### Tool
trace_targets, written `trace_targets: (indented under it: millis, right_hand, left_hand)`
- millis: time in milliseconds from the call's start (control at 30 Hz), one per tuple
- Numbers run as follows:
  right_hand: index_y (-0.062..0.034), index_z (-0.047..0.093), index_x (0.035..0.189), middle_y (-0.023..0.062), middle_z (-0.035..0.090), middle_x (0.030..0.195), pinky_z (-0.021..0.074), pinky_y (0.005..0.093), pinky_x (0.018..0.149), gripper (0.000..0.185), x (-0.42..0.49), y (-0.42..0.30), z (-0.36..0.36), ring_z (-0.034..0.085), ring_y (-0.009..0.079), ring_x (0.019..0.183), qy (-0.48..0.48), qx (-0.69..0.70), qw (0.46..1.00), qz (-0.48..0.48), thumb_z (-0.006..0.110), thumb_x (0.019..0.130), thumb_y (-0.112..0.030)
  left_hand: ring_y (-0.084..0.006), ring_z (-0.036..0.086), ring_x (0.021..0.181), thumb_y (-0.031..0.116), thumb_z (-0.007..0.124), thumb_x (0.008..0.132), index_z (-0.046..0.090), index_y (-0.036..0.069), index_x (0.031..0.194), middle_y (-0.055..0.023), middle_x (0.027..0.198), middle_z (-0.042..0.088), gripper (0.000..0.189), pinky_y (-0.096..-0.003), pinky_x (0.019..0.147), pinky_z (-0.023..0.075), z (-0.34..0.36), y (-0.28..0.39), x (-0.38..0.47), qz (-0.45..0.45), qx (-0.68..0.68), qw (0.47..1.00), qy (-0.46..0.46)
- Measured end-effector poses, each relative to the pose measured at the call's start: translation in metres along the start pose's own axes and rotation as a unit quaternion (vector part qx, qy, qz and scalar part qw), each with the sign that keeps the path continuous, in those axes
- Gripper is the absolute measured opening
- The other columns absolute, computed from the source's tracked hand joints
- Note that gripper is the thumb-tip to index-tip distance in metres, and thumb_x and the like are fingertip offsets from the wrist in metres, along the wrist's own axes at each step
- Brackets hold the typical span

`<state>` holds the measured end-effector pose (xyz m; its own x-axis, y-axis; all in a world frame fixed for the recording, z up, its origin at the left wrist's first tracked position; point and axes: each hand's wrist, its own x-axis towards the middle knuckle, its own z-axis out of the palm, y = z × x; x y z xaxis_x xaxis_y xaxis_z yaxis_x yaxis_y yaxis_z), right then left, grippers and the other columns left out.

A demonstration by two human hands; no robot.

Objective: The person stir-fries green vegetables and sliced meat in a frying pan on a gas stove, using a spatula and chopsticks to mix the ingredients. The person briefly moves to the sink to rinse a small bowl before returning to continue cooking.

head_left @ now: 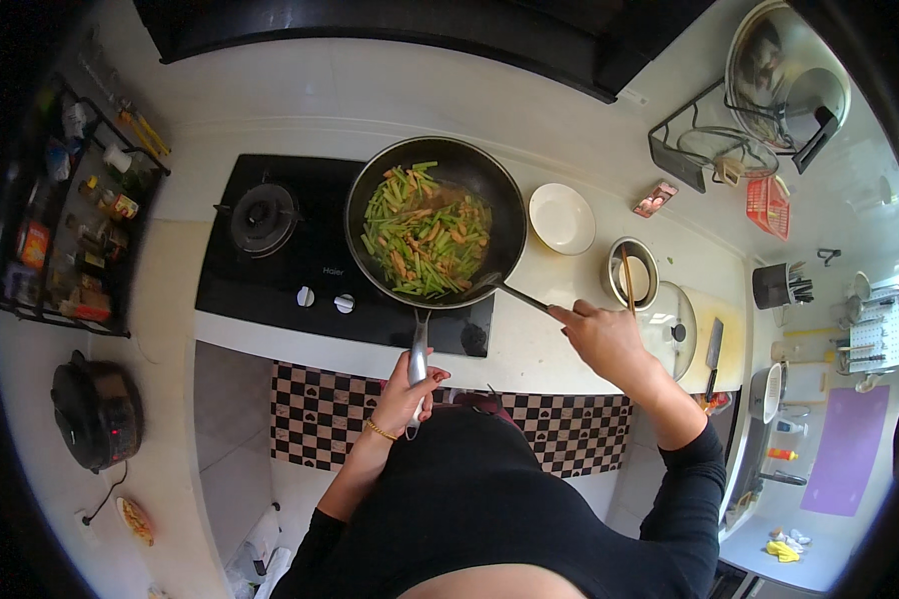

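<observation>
A dark wok [511, 217] stands over the right part of a black glass gas hob [270, 284]. In it lies a heap of cut green stalks with strips of light brown meat [427, 232]. My left hand [408, 393] is closed around the wok's metal handle [419, 352]. My right hand [603, 337] grips the long handle of a metal spatula [524, 296], whose head rests inside the wok near its lower right rim. A white plate [562, 219] lies right of the wok. Beyond it stands a steel bowl [612, 281] holding a smaller white bowl and chopsticks [628, 277].
A glass lid [667, 322] lies by a cutting board [728, 322] with a knife [714, 352]. The other burner [262, 217] is at left, near a black rack of bottles [123, 299] and an electric cooker [97, 412]. A lid rack [678, 161] hangs at upper right.
</observation>
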<state>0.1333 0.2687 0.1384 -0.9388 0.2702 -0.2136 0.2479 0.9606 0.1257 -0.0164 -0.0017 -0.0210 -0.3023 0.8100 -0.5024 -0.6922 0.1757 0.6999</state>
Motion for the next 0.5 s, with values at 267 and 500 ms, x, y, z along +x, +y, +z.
trace_targets:
  millis: [267, 500]
  right_hand:
    - [-0.0097, 0.061, 0.126, 0.0076, 0.065, 0.093, 0.0554, 0.039, 0.058, 0.035, 0.053, -0.039, 0.064, 0.068, 0.0264, 0.068, 0.071, 0.064, 0.995, 0.015, 0.055, 0.092, -0.013]
    - [-0.0094, 0.065, 0.121, 0.0141, 0.068, 0.1, 0.0543, 0.0466, 0.071, 0.031, 0.068, -0.006, 0.048, 0.067, 0.0372, 0.082, 0.077, 0.219, 0.971, 0.06, 0.058, 0.092, -0.017]
  left_hand:
    - [-0.0068, 0.05, 0.052, 0.006, 0.055, 0.098, 0.032, 0.006, 0.142, -0.0155, 0.109, 0.063, 0.049, -0.0226, 0.041, 0.0429, 0.0, 0.0, 0.0, 0.005, -0.003, 1.0, 0.002]
    - [-0.0068, 0.052, 0.054, 0.004, 0.052, 0.099, 0.032, 0.006, 0.142, -0.0156, 0.111, 0.063, 0.048, -0.0227, 0.041, 0.043, -0.003, -0.002, -0.001, -0.004, -0.001, 1.0, 0.013]
